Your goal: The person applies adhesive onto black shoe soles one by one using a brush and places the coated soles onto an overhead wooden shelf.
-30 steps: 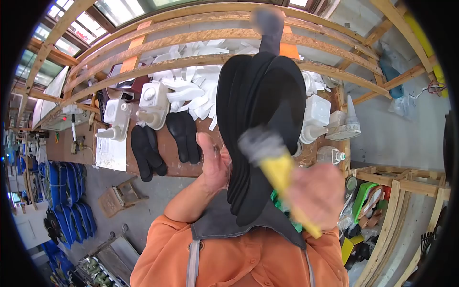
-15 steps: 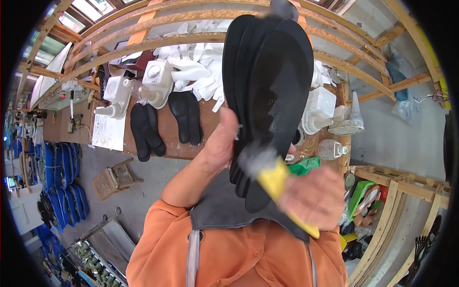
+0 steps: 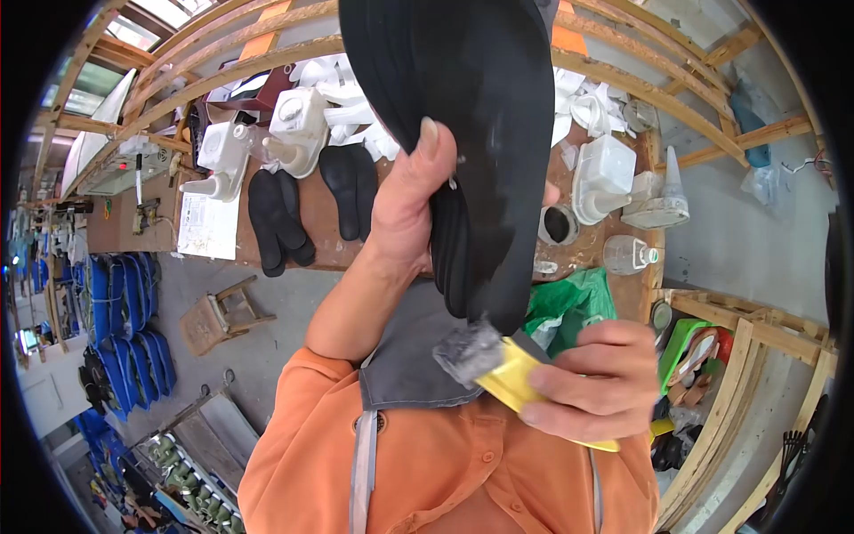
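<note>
My left hand (image 3: 411, 200) grips a fanned stack of black insoles (image 3: 494, 133), its thumb lying across the front one. The stack stands upright before me, and its top runs out of view. Wet, shiny patches show on the front insole. In my right hand (image 3: 600, 383) is a brush (image 3: 511, 374) with a yellow handle, the fingers closed round it. Its greyish, clumped bristles are at the bottom end of the front insole; whether they touch it I cannot tell. Two more groups of black insoles, a left one (image 3: 277, 218) and a right one (image 3: 347, 191), lie on the table.
On the brown table (image 3: 334, 254) stand white plastic containers with spouts, such as one at right (image 3: 605, 178), a clear bottle (image 3: 627, 254), an open jar (image 3: 559, 225) and white scraps (image 3: 360, 116). A green bag (image 3: 569, 307) hangs near the edge. A wooden stool (image 3: 222, 313) stands left.
The stack has come closer and higher in view, its front insole now more apart at the bottom. The brush has moved down to the insole's lower end, still in my right hand.
</note>
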### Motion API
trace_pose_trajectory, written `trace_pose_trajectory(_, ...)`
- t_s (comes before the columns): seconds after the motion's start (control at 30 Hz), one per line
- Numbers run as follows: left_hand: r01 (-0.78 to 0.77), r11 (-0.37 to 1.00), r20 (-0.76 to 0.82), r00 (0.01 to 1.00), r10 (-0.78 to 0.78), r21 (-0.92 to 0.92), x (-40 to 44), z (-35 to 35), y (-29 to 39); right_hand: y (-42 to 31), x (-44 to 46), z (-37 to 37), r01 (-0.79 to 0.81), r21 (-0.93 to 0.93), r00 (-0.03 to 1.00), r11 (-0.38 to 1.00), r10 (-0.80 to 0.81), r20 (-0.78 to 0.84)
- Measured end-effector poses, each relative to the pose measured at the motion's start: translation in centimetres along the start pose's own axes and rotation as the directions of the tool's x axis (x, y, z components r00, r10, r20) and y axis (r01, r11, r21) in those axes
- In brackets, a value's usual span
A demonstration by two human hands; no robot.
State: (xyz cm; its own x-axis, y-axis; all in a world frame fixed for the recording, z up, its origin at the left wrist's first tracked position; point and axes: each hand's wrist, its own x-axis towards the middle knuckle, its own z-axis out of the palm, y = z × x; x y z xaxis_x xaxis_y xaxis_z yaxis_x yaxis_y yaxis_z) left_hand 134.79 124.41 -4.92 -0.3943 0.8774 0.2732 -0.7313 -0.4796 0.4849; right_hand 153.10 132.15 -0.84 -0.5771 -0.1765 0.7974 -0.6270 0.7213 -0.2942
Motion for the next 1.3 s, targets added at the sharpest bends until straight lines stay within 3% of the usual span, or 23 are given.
trace_pose_trajectory(0.17,0.030,1.000,0.003,1.000,-0.030,-0.001,0.3,0.3,0.4,1.1,0.8,-0.7,-0.059,-0.174,0.994,0.983,0.042,-0.103)
trace_pose_trajectory(0.33,0.003,0.987,-0.153,0.988,-0.027,-0.158,0.6,1.9,0.9,-0.4,-0.7,0.8,0.004,-0.129,0.998,0.992,-0.012,-0.060)
trace_pose_trajectory(0.47,-0.036,0.960,-0.262,0.964,-0.039,-0.278,0.8,2.9,1.2,-1.0,0.2,-1.1,0.085,-0.017,0.988,0.996,-0.087,-0.129)
trace_pose_trajectory(0.63,-0.055,0.995,-0.177,0.983,0.039,-0.089,1.2,2.8,1.3,-0.4,0.1,-1.7,0.089,-0.039,0.987,0.995,-0.093,-0.128)
trace_pose_trajectory(0.83,-0.041,0.969,-0.253,0.967,-0.023,-0.244,0.8,3.1,2.0,-0.3,-0.5,-1.9,0.114,0.004,0.989,0.993,-0.113,-0.091)
trace_pose_trajectory(1.0,-0.132,0.985,-0.070,0.990,0.125,-0.107,1.0,1.2,2.7,1.2,0.7,-1.8,0.075,-0.044,0.996,0.996,-0.074,0.041)
trace_pose_trajectory(1.13,-0.047,0.959,-0.114,0.993,0.016,-0.281,0.8,2.4,2.9,0.9,1.7,-3.0,0.111,0.002,0.983,0.994,-0.109,-0.149)
trace_pose_trajectory(1.23,-0.004,0.967,-0.052,0.999,-0.010,-0.256,0.6,2.4,2.9,2.6,3.9,-2.4,0.110,-0.024,0.979,0.994,-0.113,-0.167)
trace_pose_trajectory(1.3,-0.012,0.973,-0.011,1.000,0.009,-0.229,0.5,2.1,3.4,2.1,3.6,-2.4,0.006,-0.019,1.000,1.000,-0.007,-0.008)
